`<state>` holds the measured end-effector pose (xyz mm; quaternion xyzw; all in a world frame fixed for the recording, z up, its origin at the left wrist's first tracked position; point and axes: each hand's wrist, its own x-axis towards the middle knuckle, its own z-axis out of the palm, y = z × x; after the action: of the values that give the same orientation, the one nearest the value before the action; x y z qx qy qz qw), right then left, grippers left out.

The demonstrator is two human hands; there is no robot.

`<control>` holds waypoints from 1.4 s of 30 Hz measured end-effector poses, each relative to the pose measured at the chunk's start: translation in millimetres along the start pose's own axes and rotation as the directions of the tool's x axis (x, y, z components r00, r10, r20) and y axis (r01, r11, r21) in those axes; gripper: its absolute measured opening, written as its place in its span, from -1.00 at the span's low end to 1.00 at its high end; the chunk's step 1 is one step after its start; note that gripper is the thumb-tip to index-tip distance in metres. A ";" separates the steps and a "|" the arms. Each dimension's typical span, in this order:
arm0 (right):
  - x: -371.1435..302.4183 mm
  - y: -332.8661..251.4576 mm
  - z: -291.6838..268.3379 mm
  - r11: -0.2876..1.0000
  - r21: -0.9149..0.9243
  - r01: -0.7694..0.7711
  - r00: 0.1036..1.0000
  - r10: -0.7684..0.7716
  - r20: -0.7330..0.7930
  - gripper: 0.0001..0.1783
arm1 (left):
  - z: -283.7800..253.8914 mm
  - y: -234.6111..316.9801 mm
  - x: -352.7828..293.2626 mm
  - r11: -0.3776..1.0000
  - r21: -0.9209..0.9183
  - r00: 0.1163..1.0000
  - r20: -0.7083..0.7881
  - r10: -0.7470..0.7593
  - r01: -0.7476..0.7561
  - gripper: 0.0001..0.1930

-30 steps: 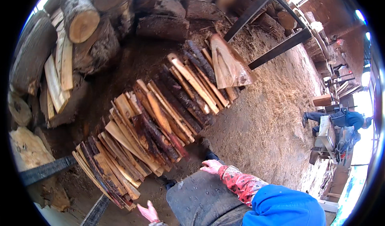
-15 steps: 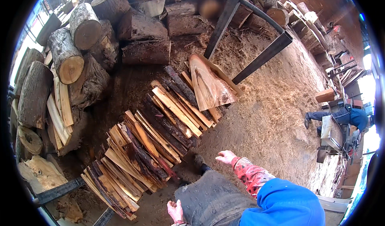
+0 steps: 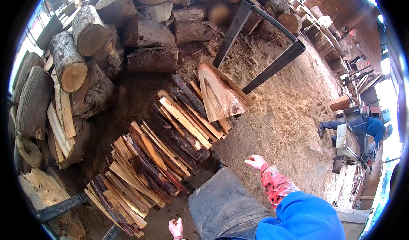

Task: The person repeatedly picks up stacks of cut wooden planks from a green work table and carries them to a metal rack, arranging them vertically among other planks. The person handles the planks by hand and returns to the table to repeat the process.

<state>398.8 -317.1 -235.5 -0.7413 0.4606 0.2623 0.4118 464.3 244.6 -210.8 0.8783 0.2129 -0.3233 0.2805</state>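
Red patterned cloth is seen on the sleeve [image 3: 277,184] of the right arm. The right hand [image 3: 255,161] is held above the sawdust-strewn floor [image 3: 289,116], grip half open, fingers loosely bent, nothing held or touched. The left hand [image 3: 176,228] is held low, left of the dark apron [image 3: 228,201]; its grip is partly curled, gap left at the thumb, nothing seen in it. Split wood sticks [image 3: 159,152] are laid side by side in a slanting row ahead of both hands, untouched. A wide wood wedge [image 3: 219,91] is set at the row's far end, beside the black metal frame [image 3: 272,70].

Compared with one second ago: the right hand, then rested on the apron, has been lifted off to the right; the left hand has been drawn away from the row's near end. No change is noted in the order of the sticks.
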 end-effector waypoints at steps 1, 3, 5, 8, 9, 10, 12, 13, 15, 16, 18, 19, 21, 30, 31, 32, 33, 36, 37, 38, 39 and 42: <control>9.1 -12.8 -14.4 1.000 -0.010 -0.006 1.000 0.006 -0.031 -0.29 | 0.9 0.8 -0.1 0.999 0.030 1.000 -0.009 -0.013 0.014 -0.48; 33.2 -29.5 -41.9 1.000 -0.019 -0.011 0.997 0.009 -0.076 -0.26 | 3.9 7.1 -2.8 0.999 0.035 0.999 0.009 -0.038 0.037 -0.49; 68.7 -23.5 -63.4 0.999 -0.031 0.021 0.988 -0.026 -0.150 -0.23 | 14.8 18.1 -7.6 0.997 0.039 0.997 0.028 -0.067 0.065 -0.50; 124.0 -24.0 -84.7 0.990 -0.128 0.054 0.976 -0.080 -0.202 -0.21 | 31.1 14.5 -16.7 0.997 0.019 0.997 0.011 -0.070 0.070 -0.52; 142.2 -27.1 -94.7 0.994 -0.108 0.034 0.981 -0.053 -0.185 -0.20 | 38.4 20.0 -24.8 0.994 0.025 0.994 0.026 -0.106 0.105 -0.52; 158.2 -29.5 -101.0 0.992 -0.111 0.060 0.977 -0.081 -0.196 -0.17 | 40.4 42.5 -39.2 0.987 0.054 0.987 0.052 -0.154 0.151 -0.50; 190.6 -45.5 -119.2 0.992 -0.122 0.030 0.994 -0.042 -0.105 -0.13 | 52.6 65.5 -61.5 0.990 0.034 0.987 0.073 -0.143 0.140 -0.49; 207.5 -46.6 -122.5 0.985 -0.156 0.072 0.983 -0.096 -0.156 -0.11 | 58.0 78.9 -66.6 0.988 0.005 0.984 0.096 -0.152 0.152 -0.50; 242.1 -75.7 -135.8 0.971 -0.208 0.116 0.984 -0.140 -0.109 -0.06 | 77.7 113.3 -90.0 0.980 -0.073 0.978 0.111 -0.178 0.186 -0.53; 265.9 -80.4 -137.9 0.960 -0.210 0.183 0.964 -0.218 -0.154 -0.08 | 90.1 132.7 -98.2 0.981 -0.079 0.980 0.109 -0.167 0.176 -0.55; 274.4 -132.9 -138.7 0.920 -0.263 0.291 0.943 -0.323 -0.086 -0.13 | 105.0 143.9 -122.3 0.961 -0.174 0.974 0.107 -0.198 0.215 -0.57; 297.4 -124.2 -134.7 0.907 -0.247 0.341 0.916 -0.379 -0.127 -0.16 | 108.4 149.5 -133.5 0.948 -0.220 0.972 0.102 -0.211 0.229 -0.58; 301.3 -149.2 -159.3 0.889 0.027 0.457 0.889 -0.457 -0.012 -0.23 | 107.5 184.5 -134.9 0.968 -0.100 0.970 0.100 -0.219 0.229 -0.42; 394.8 -111.5 -216.5 0.973 0.059 0.224 0.949 -0.232 0.216 -0.20 | 168.0 194.9 -196.6 0.886 -0.111 0.888 0.161 -0.431 0.450 -0.35; 387.4 -121.8 -219.9 0.967 0.068 0.247 0.938 -0.256 0.233 -0.20 | 174.4 192.7 -204.7 0.882 -0.101 0.883 0.157 -0.443 0.460 -0.36; 383.1 -126.7 -217.5 0.960 0.080 0.268 0.928 -0.280 0.246 -0.20 | 179.9 190.2 -210.5 0.880 -0.088 0.879 0.154 -0.451 0.467 -0.36; 391.8 -119.6 -215.8 0.956 0.096 0.276 0.934 -0.291 0.207 -0.19 | 185.8 189.7 -213.1 0.876 -0.101 0.878 0.151 -0.455 0.471 -0.36; 421.5 -115.8 -214.5 0.941 0.061 0.334 0.939 -0.337 0.066 -0.27 | 199.5 190.7 -210.2 0.865 -0.142 0.872 0.181 -0.455 0.481 -0.36; 422.7 -125.5 -216.6 0.945 0.011 0.327 0.940 -0.326 0.103 -0.34 | 202.0 193.6 -210.3 0.858 -0.156 0.866 0.203 -0.457 0.490 -0.36; 423.5 -134.2 -214.2 0.946 -0.039 0.321 0.940 -0.313 0.139 -0.40 | 205.6 195.4 -213.0 0.854 -0.181 0.868 0.196 -0.455 0.488 -0.37; 430.8 -134.6 -211.8 0.954 0.029 0.300 0.943 -0.301 0.143 -0.45 | 204.7 196.1 -209.0 0.857 -0.199 0.878 0.179 -0.444 0.475 -0.38; 451.7 -118.0 -231.4 0.962 0.035 0.270 0.954 -0.272 0.126 -0.48 | 211.4 197.3 -204.9 0.850 -0.244 0.883 0.184 -0.432 0.467 -0.39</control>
<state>705.0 -697.3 -417.9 -0.7751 0.3293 0.2468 0.4795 335.5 -76.5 -133.8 0.7336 0.4388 -0.3992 0.3315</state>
